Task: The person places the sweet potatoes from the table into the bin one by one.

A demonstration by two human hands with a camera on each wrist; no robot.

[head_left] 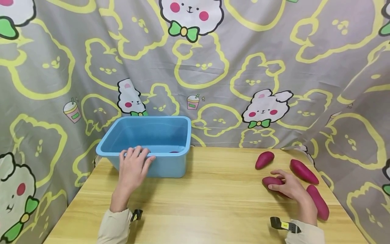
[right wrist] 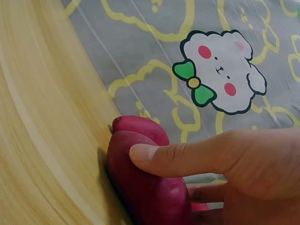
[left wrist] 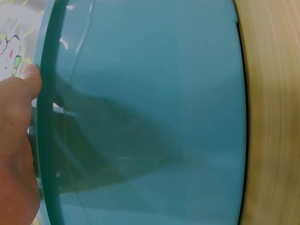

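My left hand [head_left: 134, 167] holds the near rim of a blue plastic tub [head_left: 166, 166], its fingers hooked over the edge. In the left wrist view the thumb lies against the rim beside the tub's blue outer wall [left wrist: 154, 93]. On the right of the table, my right hand [head_left: 289, 186] grips a purple sweet potato [head_left: 272, 181], thumb on the near side and fingers beyond. The right wrist view shows that sweet potato [right wrist: 140, 183] close over the wood, with another sweet potato [right wrist: 140, 127] behind it.
Around the right hand lie three more sweet potatoes: one behind [head_left: 264, 160], one at the back right [head_left: 304, 171], one beside the wrist [head_left: 318, 202]. A sliver of purple [head_left: 174, 152] shows inside the tub. A patterned grey curtain [head_left: 213, 84] hangs behind the wooden table [head_left: 213, 203].
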